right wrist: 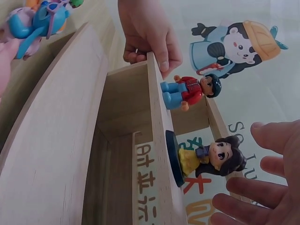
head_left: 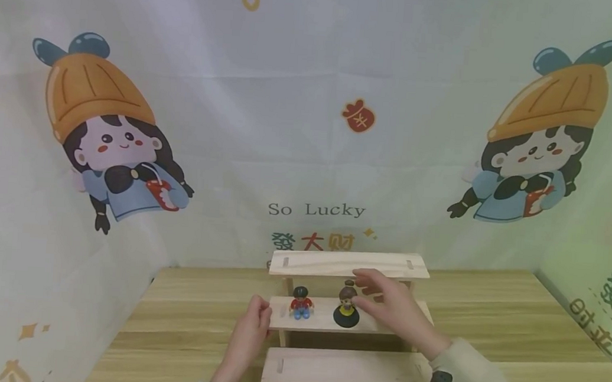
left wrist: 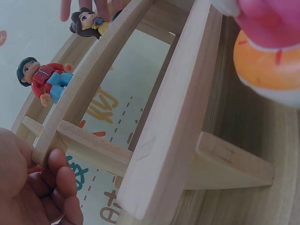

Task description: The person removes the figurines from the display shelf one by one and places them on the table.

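Note:
A three-step wooden rack (head_left: 318, 324) bears two small figures on its middle step. The boy figure (head_left: 301, 304), in a red jacket and blue trousers, sits toward the left end. To its right a girl figurine (right wrist: 206, 157) in a yellow and purple dress stands upright on a round black base. My left hand (head_left: 251, 326) pinches the left end of the middle step, thumb above and fingers curled beneath (left wrist: 61, 187). With fingers spread, my right hand (head_left: 394, 306) hovers just right of the girl figurine; a gap shows between them in the right wrist view.
The top step (head_left: 343, 264) and bottom step (head_left: 346, 371) lie behind and in front. Several colourful toys, among them a blue one (right wrist: 49, 21) and a pink and orange one (left wrist: 267, 65), sit before the rack on the wooden table (head_left: 185, 313). A printed cloth (head_left: 308, 155) hangs behind.

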Demonstrator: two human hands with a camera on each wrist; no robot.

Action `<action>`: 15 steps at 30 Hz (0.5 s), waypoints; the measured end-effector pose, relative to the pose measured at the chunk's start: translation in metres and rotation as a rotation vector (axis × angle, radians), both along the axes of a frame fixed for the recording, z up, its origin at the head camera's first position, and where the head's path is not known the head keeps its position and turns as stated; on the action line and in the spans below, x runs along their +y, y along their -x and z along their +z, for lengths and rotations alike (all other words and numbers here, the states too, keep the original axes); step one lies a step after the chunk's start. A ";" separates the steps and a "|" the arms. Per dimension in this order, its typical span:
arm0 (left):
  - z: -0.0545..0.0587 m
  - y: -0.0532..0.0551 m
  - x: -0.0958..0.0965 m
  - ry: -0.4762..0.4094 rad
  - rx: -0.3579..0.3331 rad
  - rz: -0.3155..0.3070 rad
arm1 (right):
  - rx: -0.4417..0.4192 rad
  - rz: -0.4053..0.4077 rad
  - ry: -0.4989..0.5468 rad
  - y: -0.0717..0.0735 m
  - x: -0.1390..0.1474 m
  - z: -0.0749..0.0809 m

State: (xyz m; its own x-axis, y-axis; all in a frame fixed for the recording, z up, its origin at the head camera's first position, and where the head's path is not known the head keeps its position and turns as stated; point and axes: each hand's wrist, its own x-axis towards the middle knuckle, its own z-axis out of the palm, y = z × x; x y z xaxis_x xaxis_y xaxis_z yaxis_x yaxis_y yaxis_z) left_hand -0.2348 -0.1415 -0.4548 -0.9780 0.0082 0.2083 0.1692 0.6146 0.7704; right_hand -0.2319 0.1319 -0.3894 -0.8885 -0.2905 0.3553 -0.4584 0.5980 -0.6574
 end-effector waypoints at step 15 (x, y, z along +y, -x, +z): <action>-0.002 0.000 -0.001 -0.003 0.016 -0.001 | -0.039 -0.002 -0.025 0.013 -0.020 -0.006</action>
State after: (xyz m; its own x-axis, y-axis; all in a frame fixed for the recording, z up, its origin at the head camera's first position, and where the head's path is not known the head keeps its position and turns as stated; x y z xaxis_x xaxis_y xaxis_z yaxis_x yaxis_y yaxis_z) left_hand -0.2352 -0.1428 -0.4564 -0.9745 0.0088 0.2241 0.1824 0.6123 0.7693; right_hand -0.2446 0.1120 -0.3957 -0.9020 -0.2970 0.3134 -0.4318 0.6155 -0.6594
